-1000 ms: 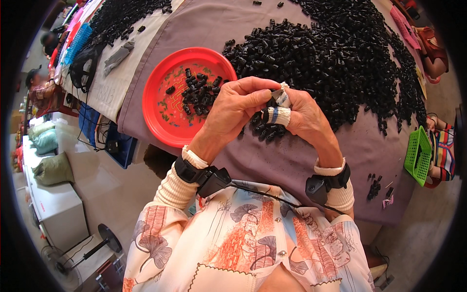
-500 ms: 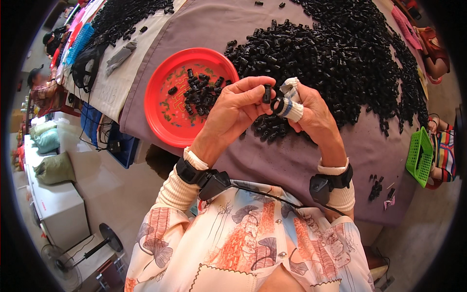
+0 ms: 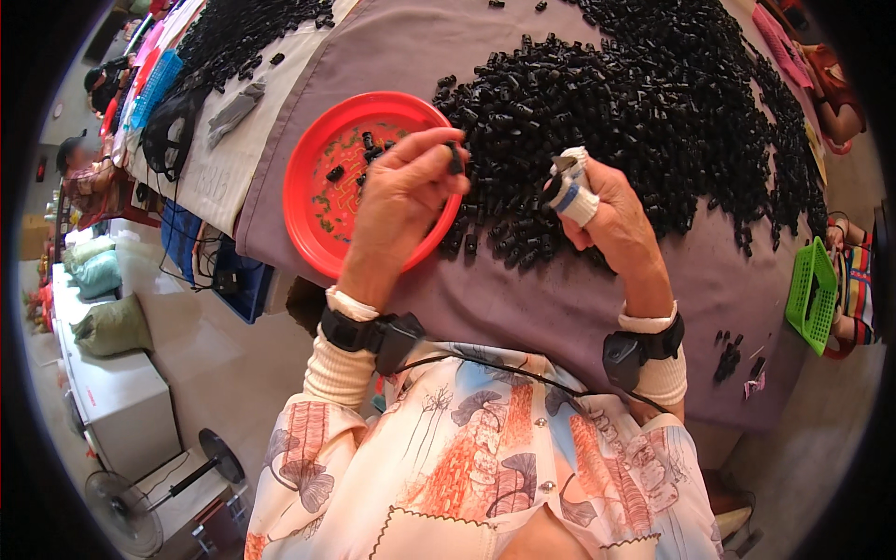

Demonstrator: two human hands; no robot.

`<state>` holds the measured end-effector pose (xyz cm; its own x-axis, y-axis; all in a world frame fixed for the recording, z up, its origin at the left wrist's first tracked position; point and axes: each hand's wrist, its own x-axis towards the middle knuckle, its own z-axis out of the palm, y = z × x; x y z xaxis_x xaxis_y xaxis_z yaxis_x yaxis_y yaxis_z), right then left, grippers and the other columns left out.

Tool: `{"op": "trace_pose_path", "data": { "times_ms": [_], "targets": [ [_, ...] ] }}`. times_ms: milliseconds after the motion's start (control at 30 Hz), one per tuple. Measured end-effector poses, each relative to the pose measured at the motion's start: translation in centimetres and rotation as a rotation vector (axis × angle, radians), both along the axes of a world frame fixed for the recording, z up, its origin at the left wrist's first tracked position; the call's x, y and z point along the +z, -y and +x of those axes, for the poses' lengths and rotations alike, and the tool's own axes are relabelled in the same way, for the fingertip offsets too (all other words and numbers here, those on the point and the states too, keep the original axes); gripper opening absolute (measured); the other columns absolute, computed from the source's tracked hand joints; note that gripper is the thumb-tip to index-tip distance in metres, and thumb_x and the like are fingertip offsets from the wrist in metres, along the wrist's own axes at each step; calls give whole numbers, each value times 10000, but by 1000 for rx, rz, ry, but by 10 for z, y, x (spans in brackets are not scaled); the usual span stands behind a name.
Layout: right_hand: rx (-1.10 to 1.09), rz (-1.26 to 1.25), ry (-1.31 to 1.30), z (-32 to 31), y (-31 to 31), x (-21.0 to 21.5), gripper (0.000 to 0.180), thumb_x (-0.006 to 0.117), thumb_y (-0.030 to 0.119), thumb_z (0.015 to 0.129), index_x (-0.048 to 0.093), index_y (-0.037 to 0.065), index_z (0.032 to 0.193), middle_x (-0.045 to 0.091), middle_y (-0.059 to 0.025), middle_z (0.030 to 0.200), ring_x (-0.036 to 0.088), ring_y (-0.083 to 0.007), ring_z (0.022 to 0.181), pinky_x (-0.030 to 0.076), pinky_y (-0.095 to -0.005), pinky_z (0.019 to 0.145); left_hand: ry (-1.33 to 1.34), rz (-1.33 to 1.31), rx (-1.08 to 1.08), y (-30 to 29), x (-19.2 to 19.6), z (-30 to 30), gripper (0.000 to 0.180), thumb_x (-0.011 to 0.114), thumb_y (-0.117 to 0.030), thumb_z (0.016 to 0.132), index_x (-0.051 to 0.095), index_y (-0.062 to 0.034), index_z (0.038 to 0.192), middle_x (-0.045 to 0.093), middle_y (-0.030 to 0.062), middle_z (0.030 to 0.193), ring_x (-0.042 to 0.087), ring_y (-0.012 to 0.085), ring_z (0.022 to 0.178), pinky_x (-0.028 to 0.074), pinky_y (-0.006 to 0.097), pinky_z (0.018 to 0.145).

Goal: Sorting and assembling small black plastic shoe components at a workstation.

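My left hand (image 3: pixel 397 191) is over the right part of a red round tray (image 3: pixel 306 233), pinching a small black cylindrical plastic part (image 3: pixel 455 157) between thumb and fingertips. More of these parts lie in the tray, partly hidden under the hand. My right hand (image 3: pixel 611 219) is closed at the near edge of a big heap of the same black parts (image 3: pixel 597 112). White cloth wraps (image 3: pixel 577 203), one with a blue stripe, cover its thumb and finger. Between them sits a small grey metal piece (image 3: pixel 564 164) that looks like a blade.
A few loose black parts (image 3: pixel 726 359) lie on the purple cloth (image 3: pixel 523 322) at the right. Beyond them a green basket (image 3: pixel 810 297) stands by another person. At the left are a blue crate (image 3: pixel 245 289), another table (image 3: pixel 210 173) and a fan (image 3: pixel 219 455).
My left hand has moved left and away from my right hand, carrying the black part over the tray. My right hand has shifted slightly right.
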<state>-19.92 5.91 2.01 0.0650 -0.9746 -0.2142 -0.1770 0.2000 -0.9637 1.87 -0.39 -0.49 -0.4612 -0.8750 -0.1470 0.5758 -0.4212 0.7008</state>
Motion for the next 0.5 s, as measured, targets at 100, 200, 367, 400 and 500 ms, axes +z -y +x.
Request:
{"op": "trace_pose_path", "data": {
  "times_ms": [100, 200, 367, 400, 500],
  "targets": [
    [-52, -41, 125, -6, 1, -2, 164, 516, 213, 841, 535, 60, 784, 461, 21, 541, 415, -40, 397, 322, -204, 370, 246, -86, 129, 9, -8, 33, 232, 532, -76, 877, 566, 16, 1087, 617, 84, 910, 599, 150, 729, 482, 265, 695],
    [-84, -36, 164, -10, 0, -1, 167, 520, 219, 840, 536, 64, 781, 457, 24, 538, 414, -40, 395, 314, -199, 369, 612, -225, 265, 13, -21, 57, 224, 567, -74, 858, 586, 11, 1064, 622, 60, 912, 592, 118, 742, 475, 231, 681],
    [-89, -33, 120, -11, -1, -4, 157, 535, 207, 831, 532, 64, 766, 449, 27, 529, 411, -39, 394, 309, -196, 369, 866, -384, 295, 0, -3, 36, 190, 604, -79, 830, 627, -13, 1006, 626, 29, 906, 576, 71, 758, 457, 201, 658],
    [-74, -32, 118, -11, 0, -6, 153, 540, 202, 828, 532, 64, 760, 451, 27, 528, 412, -39, 396, 309, -197, 369, 881, -394, 155, -7, 6, 22, 177, 609, -80, 820, 635, -13, 982, 632, 39, 884, 573, 78, 753, 460, 211, 662],
    [-55, -24, 90, -9, -1, -8, 147, 545, 190, 823, 531, 63, 750, 457, 25, 526, 417, -41, 401, 309, -200, 370, 959, -570, -41, -21, -4, -6, 146, 618, -75, 799, 644, -11, 928, 632, 50, 848, 573, 95, 724, 458, 236, 636]
  ]
}}
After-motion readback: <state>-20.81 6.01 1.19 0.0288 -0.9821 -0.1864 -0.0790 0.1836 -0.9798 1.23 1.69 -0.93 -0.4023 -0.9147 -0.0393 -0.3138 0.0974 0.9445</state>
